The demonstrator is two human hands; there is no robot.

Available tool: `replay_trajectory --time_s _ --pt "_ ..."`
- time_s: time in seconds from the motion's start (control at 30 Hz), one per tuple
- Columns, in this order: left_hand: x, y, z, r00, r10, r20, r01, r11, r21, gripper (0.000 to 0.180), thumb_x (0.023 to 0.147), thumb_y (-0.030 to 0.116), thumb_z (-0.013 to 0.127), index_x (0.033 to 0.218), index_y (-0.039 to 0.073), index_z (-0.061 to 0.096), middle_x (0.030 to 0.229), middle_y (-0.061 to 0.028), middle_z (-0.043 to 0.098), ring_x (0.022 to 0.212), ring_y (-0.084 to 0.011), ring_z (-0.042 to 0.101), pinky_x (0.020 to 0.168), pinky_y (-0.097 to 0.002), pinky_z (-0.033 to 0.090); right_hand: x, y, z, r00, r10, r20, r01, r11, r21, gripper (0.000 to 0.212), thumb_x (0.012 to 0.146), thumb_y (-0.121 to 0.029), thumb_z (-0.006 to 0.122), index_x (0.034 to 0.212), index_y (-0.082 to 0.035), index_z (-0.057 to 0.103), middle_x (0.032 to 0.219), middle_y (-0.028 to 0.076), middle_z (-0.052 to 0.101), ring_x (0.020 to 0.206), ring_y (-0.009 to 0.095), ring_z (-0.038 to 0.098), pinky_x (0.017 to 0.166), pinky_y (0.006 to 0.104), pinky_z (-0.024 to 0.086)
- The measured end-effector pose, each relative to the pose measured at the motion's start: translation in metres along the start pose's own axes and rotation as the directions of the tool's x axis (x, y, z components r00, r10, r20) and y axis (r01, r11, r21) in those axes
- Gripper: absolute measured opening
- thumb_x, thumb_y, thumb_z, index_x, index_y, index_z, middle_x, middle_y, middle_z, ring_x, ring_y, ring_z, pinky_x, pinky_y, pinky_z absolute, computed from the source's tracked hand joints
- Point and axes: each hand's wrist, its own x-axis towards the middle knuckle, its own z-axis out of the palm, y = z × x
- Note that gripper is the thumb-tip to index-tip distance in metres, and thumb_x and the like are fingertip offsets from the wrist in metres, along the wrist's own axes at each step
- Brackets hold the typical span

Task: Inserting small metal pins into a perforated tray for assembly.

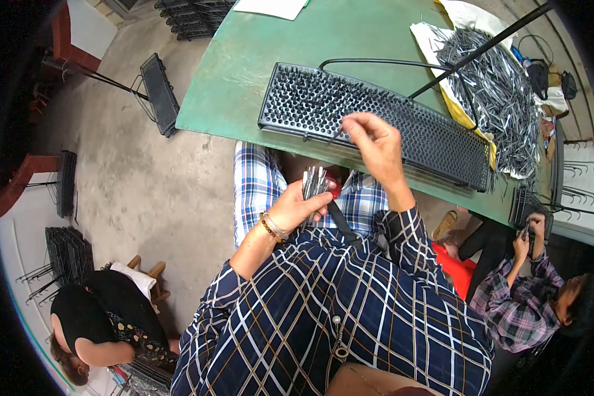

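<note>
My left hand (296, 210) is closed around a bundle of thin grey and black strips (314, 181) above my lap, their ends fanning upward. My right hand (379, 146) is at the near edge of a long black perforated tray (435, 140), thumb and forefinger pinched on one slim dark strip (336, 135). The tray lies on the green table. Many short dark ends stand up in rows across its left part, while its right part shows bare rows of holes. What exactly the strips are is too small to tell.
Right of the tray, a large heap of loose strips (488, 86) lies on a white and yellow sack. A black rod handle (485, 49) rises over the green table (244, 79). One co-worker (518, 310) sits at right, another (112, 317) bends at lower left. Another tray (160, 96) stands on the floor.
</note>
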Motion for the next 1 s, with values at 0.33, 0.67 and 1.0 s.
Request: replay_trajectory --time_s 0.33,0.67,1.0 --pt "-0.002 0.010 0.004 0.998 -0.053 -0.018 0.046 0.960 -0.275 0.031 0.089 0.011 0.060 0.116 0.000 0.052 0.088 -0.0073 0.062 0.073 -0.0125 0.060 0.065 -0.0258 0.052 0.021 0.023 0.006 0.952 -0.297 -0.076 0.264 0.921 -0.286 0.010 0.085 -0.008 0.063 0.090 0.000 0.066 0.081 0.008 0.065 0.069 0.014 0.061 0.061 0.0249 0.047" --pt "-0.001 0.020 0.008 0.992 -0.123 -0.039 0.104 0.941 -0.323 0.034 0.088 0.010 0.059 0.119 0.000 0.049 0.095 -0.0122 0.064 0.086 -0.0202 0.064 0.073 -0.0315 0.056 0.018 0.037 0.009 0.859 -0.512 -0.014 0.429 0.733 -0.527 0.010 0.078 -0.011 0.068 0.086 -0.004 0.067 0.085 0.008 0.062 0.079 0.025 0.060 0.068 0.0364 0.047" --pt "-0.004 0.016 0.003 0.994 -0.105 -0.025 0.088 0.926 -0.366 0.035 0.089 0.008 0.058 0.122 0.001 0.049 0.099 -0.0122 0.063 0.089 -0.0210 0.064 0.076 -0.0324 0.056 0.025 0.028 0.017 0.835 -0.512 0.201 0.530 0.649 -0.546 0.017 0.077 -0.004 0.064 0.094 -0.006 0.066 0.090 0.007 0.060 0.078 0.022 0.059 0.067 0.0332 0.045"
